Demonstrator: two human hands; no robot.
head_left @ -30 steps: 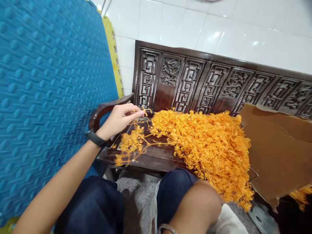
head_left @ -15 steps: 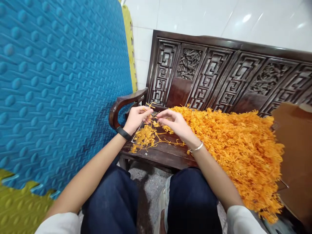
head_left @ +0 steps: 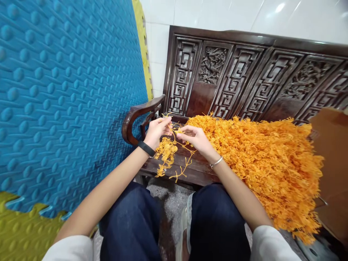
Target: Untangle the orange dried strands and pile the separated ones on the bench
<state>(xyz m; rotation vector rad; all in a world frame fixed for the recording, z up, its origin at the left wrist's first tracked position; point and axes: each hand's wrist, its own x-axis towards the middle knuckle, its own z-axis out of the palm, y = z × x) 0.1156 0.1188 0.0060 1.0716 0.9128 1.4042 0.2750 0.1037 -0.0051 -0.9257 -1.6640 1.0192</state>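
Note:
Pinched between the thumb and fingers of my left hand (head_left: 158,131) is a thin yellow-orange plastic plant stem (head_left: 187,165), whose branches hang over the bench seat. Feathery orange tufts (head_left: 166,149) dangle below that hand. My right hand (head_left: 195,139) is close beside it, thumb and fingers closed on a small yellow sprig (head_left: 178,131) near the stem. A large heap of orange artificial foliage (head_left: 261,156) spreads over the seat to the right of my right hand.
The dark carved wooden bench (head_left: 206,98) has a curved armrest (head_left: 129,125) left of my hands. Blue foam matting (head_left: 67,90) with yellow edging stands at the left. A brown cardboard piece (head_left: 333,145) is at the far right, beyond the heap.
My right fingers have closed on the small sprig. The stem's bare branches have swung from lying rightward to hanging down toward me, and the tufts have shifted slightly right with my left hand.

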